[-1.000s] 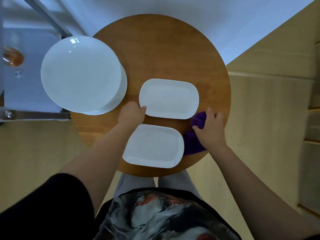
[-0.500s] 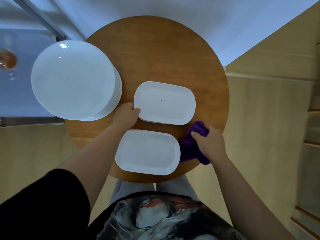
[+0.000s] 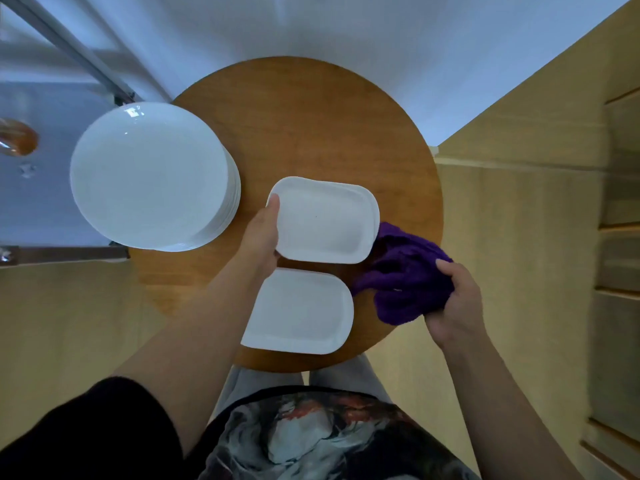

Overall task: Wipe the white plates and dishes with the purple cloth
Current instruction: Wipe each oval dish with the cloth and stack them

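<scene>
On the round wooden table stand a stack of round white plates at the left and two white rectangular dishes. My left hand grips the left edge of the far dish, thumb on its rim, lifting it off the dishes stacked beneath it. The near dish lies flat at the table's front edge. My right hand holds the bunched purple cloth at the table's right edge, beside both dishes.
A pale wall rises behind the table. A metal rail and a glass surface with an amber object lie at the left. Wooden floor and wooden steps are at the right. My legs are under the table's front edge.
My left hand went from touching the far dish's corner to gripping its left edge and raising it. My right hand gathered the purple cloth and lifted it off the table.
</scene>
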The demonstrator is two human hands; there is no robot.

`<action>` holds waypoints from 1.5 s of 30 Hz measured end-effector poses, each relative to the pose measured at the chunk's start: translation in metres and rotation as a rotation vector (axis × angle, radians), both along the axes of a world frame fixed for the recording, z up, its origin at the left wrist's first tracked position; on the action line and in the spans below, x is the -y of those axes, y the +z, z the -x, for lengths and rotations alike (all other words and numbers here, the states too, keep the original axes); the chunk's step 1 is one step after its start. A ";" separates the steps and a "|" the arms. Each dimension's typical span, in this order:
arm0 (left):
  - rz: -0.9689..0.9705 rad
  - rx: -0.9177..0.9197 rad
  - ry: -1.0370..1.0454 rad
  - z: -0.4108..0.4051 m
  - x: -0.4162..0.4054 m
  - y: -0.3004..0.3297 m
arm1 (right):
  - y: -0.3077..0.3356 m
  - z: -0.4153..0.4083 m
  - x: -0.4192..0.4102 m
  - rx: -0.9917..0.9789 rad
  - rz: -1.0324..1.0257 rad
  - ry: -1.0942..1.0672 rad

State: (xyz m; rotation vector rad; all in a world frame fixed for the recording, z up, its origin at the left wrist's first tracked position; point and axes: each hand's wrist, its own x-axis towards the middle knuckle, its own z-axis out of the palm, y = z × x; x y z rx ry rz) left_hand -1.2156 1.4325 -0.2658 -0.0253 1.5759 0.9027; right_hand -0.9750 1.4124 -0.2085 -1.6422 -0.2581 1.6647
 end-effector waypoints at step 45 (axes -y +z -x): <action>-0.914 -0.262 -0.047 0.020 0.072 0.296 | 0.253 0.060 -0.049 0.603 -0.894 1.167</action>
